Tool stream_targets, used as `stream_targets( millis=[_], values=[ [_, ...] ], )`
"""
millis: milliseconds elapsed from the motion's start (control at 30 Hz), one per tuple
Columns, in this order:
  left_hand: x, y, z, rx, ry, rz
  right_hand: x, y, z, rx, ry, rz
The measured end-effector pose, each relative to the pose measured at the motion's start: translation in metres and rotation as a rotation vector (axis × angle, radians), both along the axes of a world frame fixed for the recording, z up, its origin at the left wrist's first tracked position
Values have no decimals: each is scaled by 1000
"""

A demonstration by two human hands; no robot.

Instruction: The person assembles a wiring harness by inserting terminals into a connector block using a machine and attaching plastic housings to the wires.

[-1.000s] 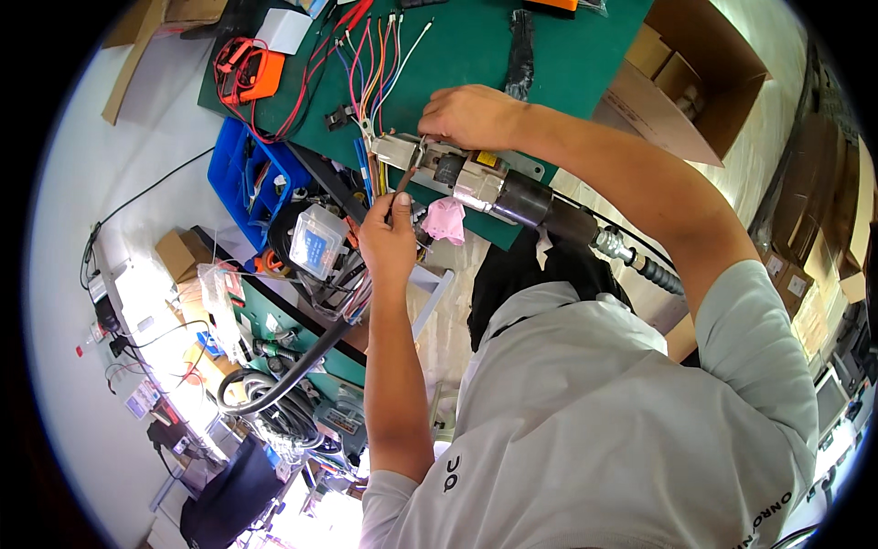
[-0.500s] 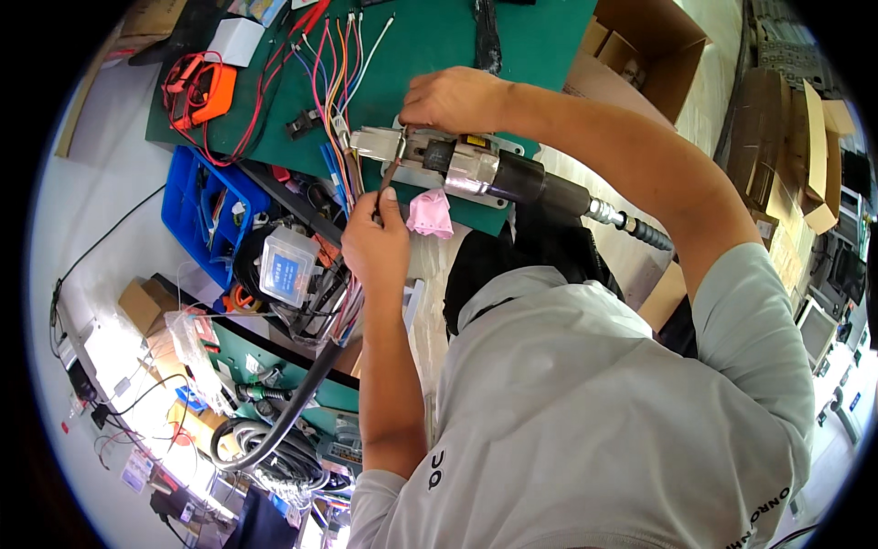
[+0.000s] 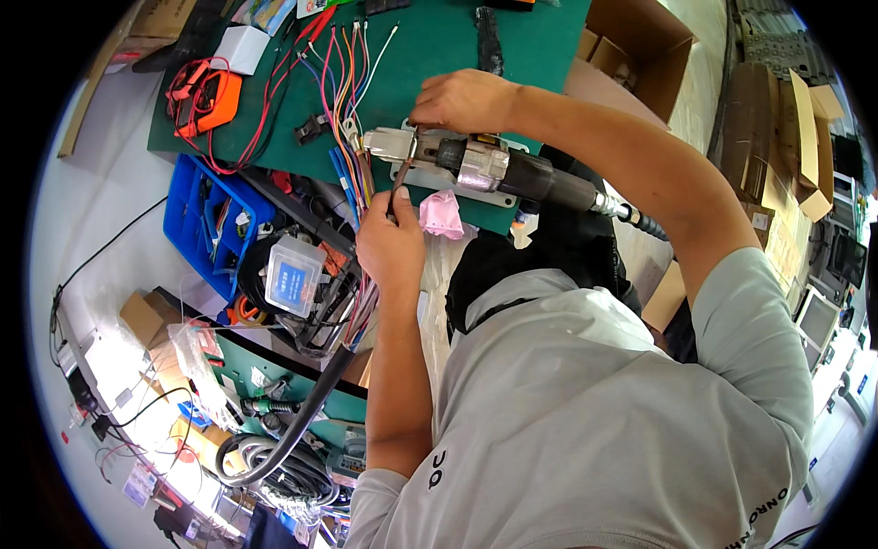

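A hydraulic crimping tool (image 3: pixel 535 177) with a silver head and a dark body lies across a metal base plate on the green table. My left hand (image 3: pixel 391 242) is closed just in front of its head, pinching a brown wire (image 3: pixel 400 176) that runs up into the jaw area. My right hand (image 3: pixel 464 101) rests at the far side of the head with curled fingers; whatever they grip is hidden. Loose coloured wires (image 3: pixel 346 78) fan out left of the tool, from a thick black cable (image 3: pixel 311 403). A crumpled pink piece (image 3: pixel 441 214) lies beside the left hand.
An orange multimeter (image 3: pixel 219 105) with red leads sits at the far left of the green table (image 3: pixel 425 37). Below it are a blue divided bin (image 3: pixel 187 210) and a clear plastic box (image 3: pixel 294 274). An open cardboard box (image 3: pixel 654 55) stands beyond my right arm.
The table and tool sit slightly farther right and lower in view. Both hands keep nearly the same places at the tool head, the left one still pinching the brown wire.
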State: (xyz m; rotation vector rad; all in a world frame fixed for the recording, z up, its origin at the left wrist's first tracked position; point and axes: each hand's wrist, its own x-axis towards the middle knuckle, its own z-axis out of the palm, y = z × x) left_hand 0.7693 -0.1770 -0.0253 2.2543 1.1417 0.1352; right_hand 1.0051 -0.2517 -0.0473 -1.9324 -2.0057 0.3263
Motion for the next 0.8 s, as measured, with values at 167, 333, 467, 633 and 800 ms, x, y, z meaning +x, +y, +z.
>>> stream_targets(
  millis=[167, 333, 467, 633, 800],
  values=[
    [-3, 1, -9, 47, -64, -2, 1, 4, 9, -45, -13, 9],
    [0, 0, -2, 5, -27, -2, 1, 2, 7, -37, 4, 33],
    [2, -2, 3, -6, -12, -12, 4, 2, 6, -50, -26, 45],
    [-2, 2, -5, 2, -44, -26, 1, 2, 3, -51, 0, 35],
    [0, 0, -2, 6, -31, -26, 3, 4, 3, -30, 8, 65]
  ],
)
